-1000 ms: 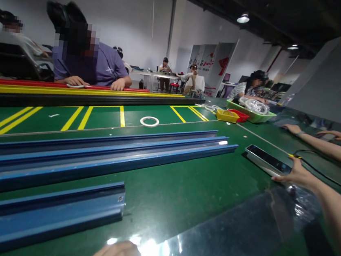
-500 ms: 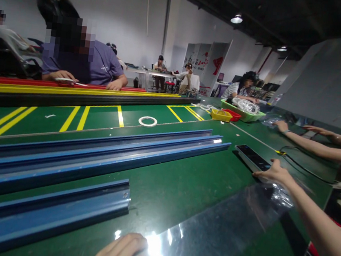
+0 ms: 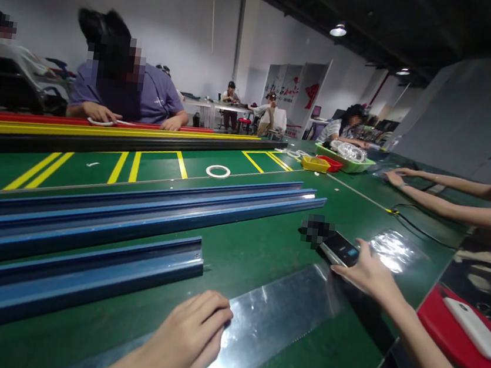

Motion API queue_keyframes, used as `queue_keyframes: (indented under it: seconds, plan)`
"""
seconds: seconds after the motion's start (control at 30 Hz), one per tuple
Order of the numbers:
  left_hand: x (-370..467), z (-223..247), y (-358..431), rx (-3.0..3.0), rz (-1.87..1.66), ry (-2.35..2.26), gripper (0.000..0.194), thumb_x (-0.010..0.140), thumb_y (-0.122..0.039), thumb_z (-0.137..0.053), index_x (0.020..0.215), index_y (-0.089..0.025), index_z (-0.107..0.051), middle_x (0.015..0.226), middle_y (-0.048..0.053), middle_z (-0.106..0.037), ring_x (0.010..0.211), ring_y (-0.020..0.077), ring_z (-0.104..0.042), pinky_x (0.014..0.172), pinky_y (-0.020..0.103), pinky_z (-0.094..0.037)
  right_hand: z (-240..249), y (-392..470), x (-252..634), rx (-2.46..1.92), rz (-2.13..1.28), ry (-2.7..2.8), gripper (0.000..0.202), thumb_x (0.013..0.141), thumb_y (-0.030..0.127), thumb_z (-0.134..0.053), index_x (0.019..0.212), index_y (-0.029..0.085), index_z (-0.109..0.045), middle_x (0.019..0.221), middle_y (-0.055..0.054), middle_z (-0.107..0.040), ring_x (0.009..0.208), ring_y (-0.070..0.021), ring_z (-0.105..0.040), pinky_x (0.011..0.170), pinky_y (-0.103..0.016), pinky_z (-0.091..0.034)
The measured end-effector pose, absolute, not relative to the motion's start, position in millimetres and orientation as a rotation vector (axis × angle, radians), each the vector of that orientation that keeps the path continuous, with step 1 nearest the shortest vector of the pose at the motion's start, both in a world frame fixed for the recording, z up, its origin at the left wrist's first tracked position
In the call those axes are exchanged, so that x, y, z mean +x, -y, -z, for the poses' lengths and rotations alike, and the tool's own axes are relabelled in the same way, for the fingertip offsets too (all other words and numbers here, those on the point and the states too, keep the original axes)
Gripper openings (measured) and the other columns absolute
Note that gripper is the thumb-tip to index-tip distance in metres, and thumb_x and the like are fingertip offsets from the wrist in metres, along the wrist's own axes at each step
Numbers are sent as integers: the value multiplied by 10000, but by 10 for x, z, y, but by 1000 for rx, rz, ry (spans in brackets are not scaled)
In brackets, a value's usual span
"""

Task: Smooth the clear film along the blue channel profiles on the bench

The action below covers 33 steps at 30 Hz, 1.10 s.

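Your right hand (image 3: 371, 271) has drawn left and nearer since half a second ago, bringing the flat black device with silver edges (image 3: 342, 250) along. You have thumb and fingers clamped on the right end of that device; its left end is blurred out. It sits on the right part of the green table (image 3: 259, 256), just beyond the far right end of a long, clear plastic strip (image 3: 278, 309) and near the right ends of the long blue channel rails (image 3: 207, 208). Your left hand (image 3: 193, 334) rests on the strip, fingers close together and curled; whether they grip it, you cannot tell from this view. To its left lies a shorter blue channel rail (image 3: 83, 284). Right of your right hand, crumpled clear plastic (image 3: 391, 248) shines. A flat white ring (image 3: 218, 171) lies farther off.
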<state>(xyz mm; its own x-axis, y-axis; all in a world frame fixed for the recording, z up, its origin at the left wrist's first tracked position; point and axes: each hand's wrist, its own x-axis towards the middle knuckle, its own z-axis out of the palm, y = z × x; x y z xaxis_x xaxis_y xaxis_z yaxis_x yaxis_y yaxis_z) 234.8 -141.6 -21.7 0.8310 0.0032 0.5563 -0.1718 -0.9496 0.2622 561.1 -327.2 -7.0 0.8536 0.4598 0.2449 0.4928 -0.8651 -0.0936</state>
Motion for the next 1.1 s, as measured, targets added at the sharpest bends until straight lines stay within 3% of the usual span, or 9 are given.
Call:
queue_keyframes:
  seconds: [0.37,0.57,0.67,0.77,1.0,1.1]
  plan:
    - [2372,217,1416,2777,-675,-90,230,811,-155,-365,938,-150,-557,875,66,-589,819,155,-540,720,293,-473,137,2990,4477,-2691,423,1062,785,623,452,-568,1267,103,-286,857,-137,-527,760,-289,-549,657,-379,-414]
    - [2838,184,1569,2379,-460,-511,411,766,-174,-399,1162,-106,-485,1195,127,-509,1122,211,-446,963,378,-356,172,2949,4263,-2653,468,1036,756,663,474,-546,1262,93,-285,879,-161,-531,754,-307,-543,641,-404,-420]
    - [3150,151,1638,2084,-475,-611,503,722,-97,-375,1221,-67,-435,1266,139,-445,1182,203,-389,1019,346,-275,165,3019,4216,-2554,399,1074,715,681,486,-530,1253,135,-285,964,-159,-530,834,-309,-543,679,-407,-430]
    - [3352,141,1671,1875,-582,-600,507,707,-70,-368,1201,-122,-469,1215,93,-498,1149,178,-418,1005,307,-281,171,3089,4190,-2460,339,1099,656,684,494,-520,1228,194,-311,1026,-137,-529,891,-302,-539,705,-415,-436]
    - [3470,159,1740,1640,-659,-652,468,723,-67,-365,1169,-140,-486,1174,76,-530,1071,166,-470,938,287,-337,199,3094,4148,-2451,319,1042,558,686,524,-502,1127,190,-431,1035,-146,-529,925,-308,-530,745,-430,-436]
    - [3536,134,1741,1510,-686,-640,398,741,-89,-375,1106,-146,-525,1135,63,-563,1018,149,-511,910,261,-357,192,3110,4135,-2432,279,1033,617,666,550,-517,1163,202,-404,1048,-141,-534,927,-314,-532,752,-437,-431]
